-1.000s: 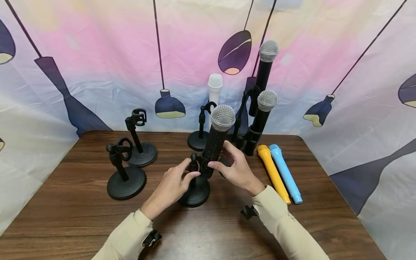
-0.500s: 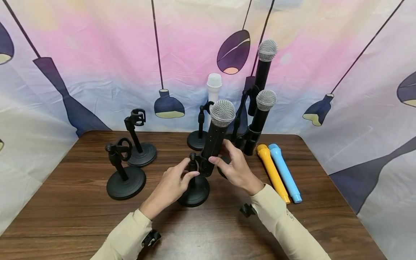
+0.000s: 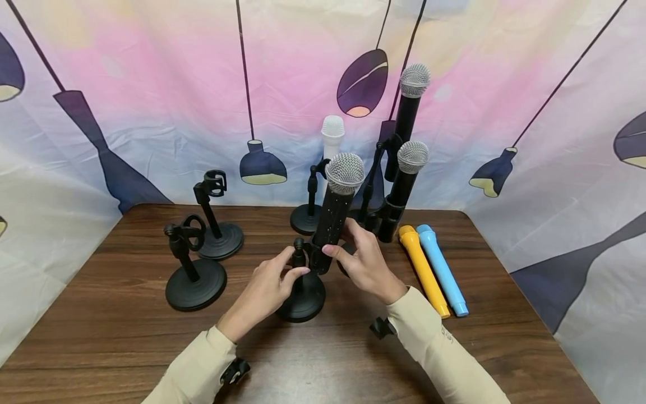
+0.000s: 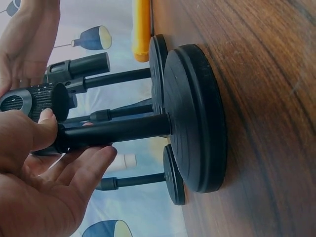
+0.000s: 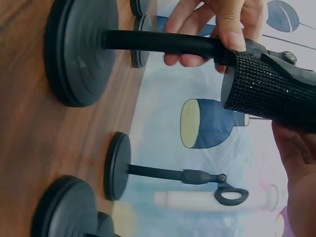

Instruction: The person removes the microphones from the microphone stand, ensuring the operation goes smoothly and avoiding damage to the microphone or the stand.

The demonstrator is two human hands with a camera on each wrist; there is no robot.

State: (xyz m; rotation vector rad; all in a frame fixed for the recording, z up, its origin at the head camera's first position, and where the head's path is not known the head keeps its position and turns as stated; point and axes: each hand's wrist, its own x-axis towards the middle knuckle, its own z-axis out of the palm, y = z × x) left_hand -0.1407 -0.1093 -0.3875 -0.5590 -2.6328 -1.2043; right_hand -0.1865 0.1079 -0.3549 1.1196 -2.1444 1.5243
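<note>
A black microphone with a silver mesh head (image 3: pixel 331 216) leans to the right in the clip of a black desktop stand (image 3: pixel 301 303). My right hand (image 3: pixel 367 261) grips the lower part of its body, thumb in front; the other fingertips are partly hidden behind it. My left hand (image 3: pixel 267 289) holds the stand's post just below the clip, thumb on one side and fingers on the other, as the left wrist view shows around the post (image 4: pixel 118 132). In the right wrist view the microphone's sparkly lower end (image 5: pixel 261 89) sits beside the post's top. The stand's base rests on the table.
Two stands with bare clips (image 3: pixel 197 283) (image 3: pixel 222 238) stand at left. Behind, a white microphone (image 3: pixel 333 134) and two black ones (image 3: pixel 410 112) (image 3: pixel 404 185) sit in stands. Yellow (image 3: pixel 425 272) and blue (image 3: pixel 443 269) microphones lie on the wooden table (image 3: pixel 126 348) at right.
The held microphone has shifted slightly upward and its head stands a little higher than a second ago. My right hand has moved slightly with it; my left hand keeps its place on the stand.
</note>
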